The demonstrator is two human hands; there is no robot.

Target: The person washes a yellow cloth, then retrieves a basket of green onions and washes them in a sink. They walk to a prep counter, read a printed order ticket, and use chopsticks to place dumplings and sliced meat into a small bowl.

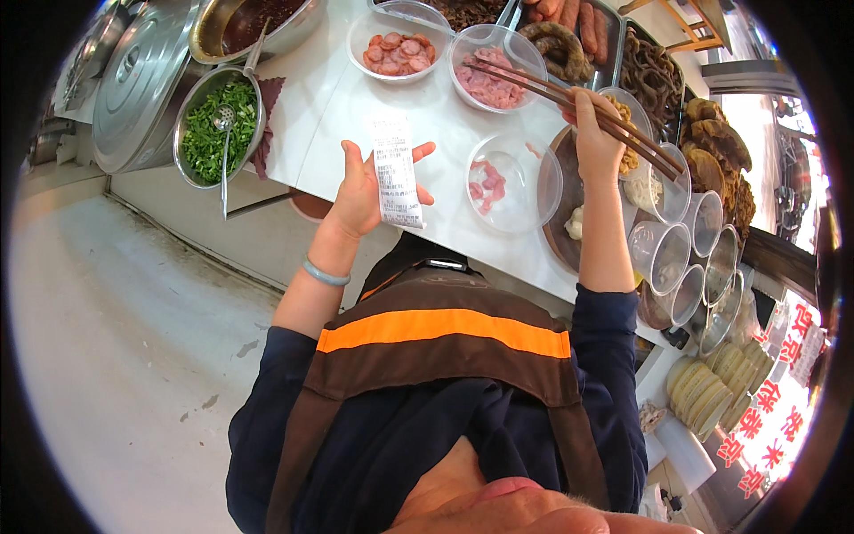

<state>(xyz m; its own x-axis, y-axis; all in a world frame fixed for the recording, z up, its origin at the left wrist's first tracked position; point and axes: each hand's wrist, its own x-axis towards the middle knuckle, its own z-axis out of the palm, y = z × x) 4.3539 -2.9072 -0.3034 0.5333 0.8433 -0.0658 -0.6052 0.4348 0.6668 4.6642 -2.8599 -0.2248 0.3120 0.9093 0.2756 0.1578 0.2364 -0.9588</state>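
Across my left hand lies a printed paper receipt, with my fingers showing beyond its right side. Long brown chopsticks are gripped in my right hand. Their tips reach into a clear bowl of pink sliced meat. To its left stands a bowl of round sausage slices. Between my hands, close to the counter edge, a clear plastic bowl holds a few pink meat pieces.
At left, a steel bowl of chopped greens with a slotted spoon sits below a pan of dark sauce. Sausages and other cooked foods fill trays at upper right. Several clear containers stand right of my right forearm.
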